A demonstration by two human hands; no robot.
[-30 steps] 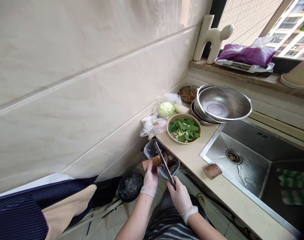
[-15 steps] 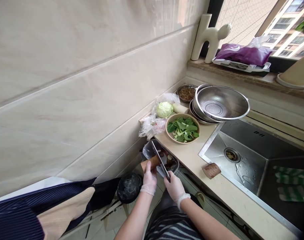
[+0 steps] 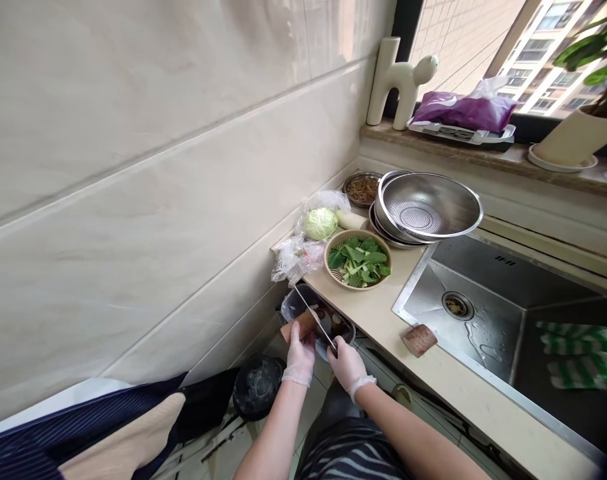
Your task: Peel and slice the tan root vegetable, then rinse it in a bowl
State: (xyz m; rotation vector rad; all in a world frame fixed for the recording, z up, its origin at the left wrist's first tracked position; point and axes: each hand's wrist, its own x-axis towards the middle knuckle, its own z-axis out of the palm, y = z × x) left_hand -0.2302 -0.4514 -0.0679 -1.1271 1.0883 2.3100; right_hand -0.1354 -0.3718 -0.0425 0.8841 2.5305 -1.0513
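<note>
My left hand (image 3: 299,357), in a thin clear glove, is closed around a thick brown-skinned root vegetable (image 3: 299,325). My right hand (image 3: 346,365), gloved too, grips the dark handle of a knife (image 3: 323,328). The long blade points away to the upper left and lies against the far end of the root, where a pale peeled patch shows. Both hands are over a lined waste bin (image 3: 350,333) holding scraps, below the counter edge. Another cut piece of brown root (image 3: 420,340) lies on the counter by the sink.
On the counter (image 3: 378,310) stand a basket of green leaves (image 3: 358,261), a cabbage (image 3: 320,224) in plastic, stacked steel bowls with a colander (image 3: 428,207), and a bowl of brown strips (image 3: 362,189). At the right is a sink (image 3: 483,280) with a green-striped cloth (image 3: 580,353).
The knife blade has tilted to show more edge-on and shifted slightly left along the root. Both hands stay closed in nearly the same place. The view has turned slightly right.
</note>
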